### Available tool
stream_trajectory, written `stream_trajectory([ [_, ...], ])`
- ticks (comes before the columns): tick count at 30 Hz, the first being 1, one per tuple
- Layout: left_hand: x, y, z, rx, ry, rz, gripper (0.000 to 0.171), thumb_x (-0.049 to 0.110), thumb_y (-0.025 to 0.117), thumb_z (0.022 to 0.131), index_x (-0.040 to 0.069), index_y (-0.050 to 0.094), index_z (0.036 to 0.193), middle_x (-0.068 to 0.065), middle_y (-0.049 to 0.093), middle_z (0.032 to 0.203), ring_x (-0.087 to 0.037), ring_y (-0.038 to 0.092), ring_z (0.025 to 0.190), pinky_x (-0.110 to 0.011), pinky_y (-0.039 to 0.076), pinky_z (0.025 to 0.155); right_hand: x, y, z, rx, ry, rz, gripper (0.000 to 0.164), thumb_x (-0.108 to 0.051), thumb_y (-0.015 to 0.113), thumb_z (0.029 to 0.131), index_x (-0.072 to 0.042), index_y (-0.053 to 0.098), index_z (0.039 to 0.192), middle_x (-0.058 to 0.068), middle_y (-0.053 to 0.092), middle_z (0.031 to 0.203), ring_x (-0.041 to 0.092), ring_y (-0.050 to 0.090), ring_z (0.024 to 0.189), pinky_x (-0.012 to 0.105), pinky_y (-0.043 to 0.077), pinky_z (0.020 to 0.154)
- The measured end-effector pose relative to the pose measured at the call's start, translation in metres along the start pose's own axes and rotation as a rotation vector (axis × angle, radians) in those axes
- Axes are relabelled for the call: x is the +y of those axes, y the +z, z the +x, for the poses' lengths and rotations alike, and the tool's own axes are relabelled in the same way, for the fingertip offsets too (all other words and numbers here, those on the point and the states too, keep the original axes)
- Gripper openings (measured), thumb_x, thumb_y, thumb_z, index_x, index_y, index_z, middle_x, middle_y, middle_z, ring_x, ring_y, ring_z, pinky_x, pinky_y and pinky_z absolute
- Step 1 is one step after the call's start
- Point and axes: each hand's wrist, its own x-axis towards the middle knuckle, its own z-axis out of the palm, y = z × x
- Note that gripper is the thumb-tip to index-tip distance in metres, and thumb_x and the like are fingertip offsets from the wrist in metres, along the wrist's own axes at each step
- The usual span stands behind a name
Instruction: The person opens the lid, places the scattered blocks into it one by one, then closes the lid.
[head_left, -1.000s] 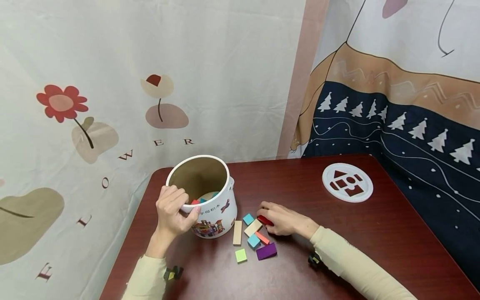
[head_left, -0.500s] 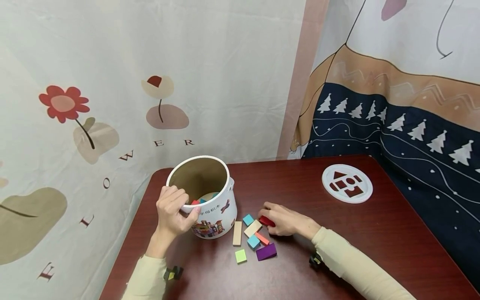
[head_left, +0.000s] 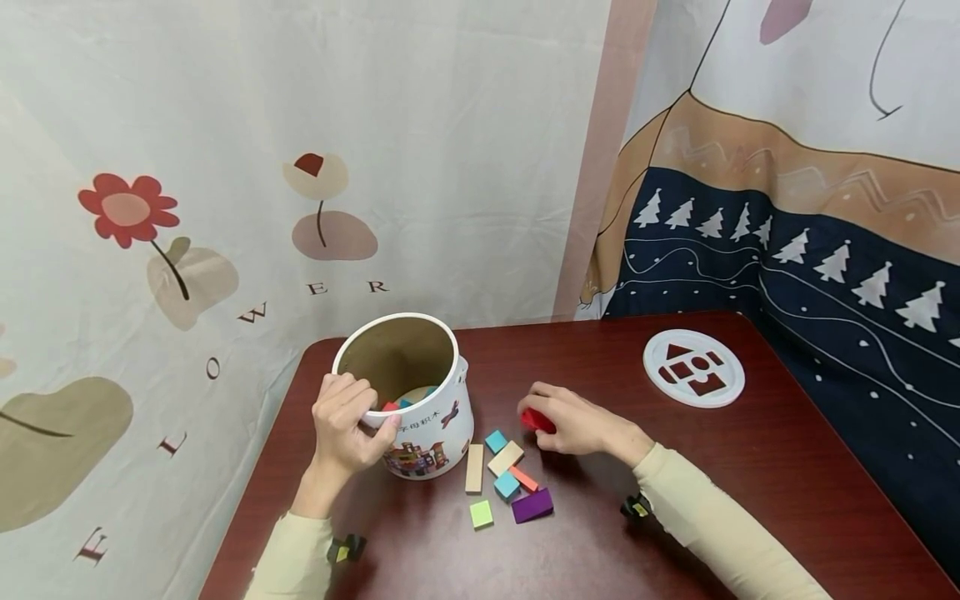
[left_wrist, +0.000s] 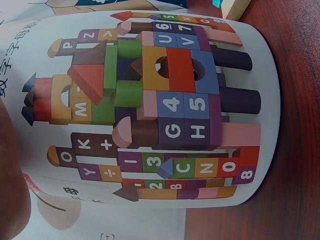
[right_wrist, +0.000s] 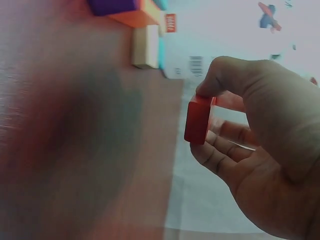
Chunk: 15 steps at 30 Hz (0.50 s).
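Observation:
My left hand (head_left: 347, 419) grips the near left rim of a white bucket (head_left: 442, 429), thumb outside and fingers over the edge. Inside the bucket lie several blocks, including a red block (head_left: 390, 407); the rest of its contents is partly hidden by the wall. In the left wrist view a printed block castle covers the bucket's side. My right hand (head_left: 577, 422) pinches a red block (right_wrist: 198, 120) between thumb and fingers, raised above the table to the right of the loose blocks. Closest to it are a natural wood block (head_left: 506, 458) and a blue block (head_left: 496, 442).
Near the bucket's base lie an upright-lying wood plank (head_left: 474, 468), another blue block (head_left: 507, 486), an orange block (head_left: 524, 478), a green block (head_left: 482, 514) and a purple block (head_left: 532, 506). A white disc with shaped cutouts (head_left: 660, 387) rests at the table's (head_left: 787, 467) back right.
My right hand has lifted the red block off the table and moved slightly up and away from the loose blocks. The left hand and bucket stay where they were.

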Motion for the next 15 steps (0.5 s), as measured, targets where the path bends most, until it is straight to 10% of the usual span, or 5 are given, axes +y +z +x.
stream_trajectory([
  [15,0.0,0.0,-0.001,-0.001,0.001,0.009,0.039,0.032,0.059,0.072,0.012,0.033,0.052,0.003,0.023,0.052,-0.018,0.022,0.05,-0.039,0.022,0.055,-0.011,-0.06,0.017,0.174,-0.089,0.036,0.043,-0.016,0.075,0.08,-0.017,0.067,0.123,-0.007,0.059,0.117,0.005,0.054,0.099,0.02,0.056,0.079],
])
